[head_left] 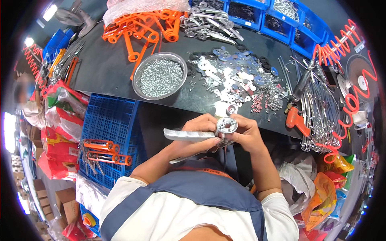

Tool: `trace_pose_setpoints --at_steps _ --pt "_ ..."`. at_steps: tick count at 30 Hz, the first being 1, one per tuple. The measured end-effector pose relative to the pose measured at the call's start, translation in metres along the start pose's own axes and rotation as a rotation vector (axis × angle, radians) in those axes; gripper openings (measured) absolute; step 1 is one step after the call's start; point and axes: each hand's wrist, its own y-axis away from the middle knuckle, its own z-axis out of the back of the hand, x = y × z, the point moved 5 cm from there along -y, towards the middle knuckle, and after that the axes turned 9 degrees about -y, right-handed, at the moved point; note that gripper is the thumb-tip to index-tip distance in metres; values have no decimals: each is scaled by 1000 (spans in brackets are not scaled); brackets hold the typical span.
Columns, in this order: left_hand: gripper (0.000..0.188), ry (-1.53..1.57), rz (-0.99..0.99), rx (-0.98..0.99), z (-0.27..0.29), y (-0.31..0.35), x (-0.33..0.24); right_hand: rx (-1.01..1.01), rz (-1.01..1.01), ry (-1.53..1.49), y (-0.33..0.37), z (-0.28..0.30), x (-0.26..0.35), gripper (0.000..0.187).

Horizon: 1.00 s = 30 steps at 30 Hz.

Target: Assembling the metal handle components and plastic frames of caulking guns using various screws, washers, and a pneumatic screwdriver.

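Note:
My left hand (200, 123) is closed around a silver-grey metal lever handle (189, 134), whose flat grip sticks out to the left. The handle's round hollow head (226, 125) faces up between both hands, with ribs and a hole inside it. Against the other side of this head, the thumb and fingers of my right hand (248, 132) are pressed. Just beyond the fingertips is a small round part (230, 109) with a dark reddish centre, in front of a white piece at the table edge. A second, thinner grey strip shows below my left hand, partly hidden.
On the dark table (108, 60) stands a round bowl (138, 82) of small metal pins. Washers and plates (237, 76) lie right of it. Orange frames (136, 32), grey levers (213, 22) and blue bins (277, 26) are behind. An orange-handled air screwdriver (297, 120) lies right, beside metal rods (321, 108).

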Motion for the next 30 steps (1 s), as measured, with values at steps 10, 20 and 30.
trace_pose_setpoints --at_steps 10,20,30 --pt "12 -111 -67 89 -29 10 25 -139 -74 -160 46 6 -40 20" --pt "11 149 96 21 -26 26 19 -542 196 1751 -52 248 44 19" --pt "16 273 255 -94 -13 43 33 -553 -28 1223 -51 219 39 16"
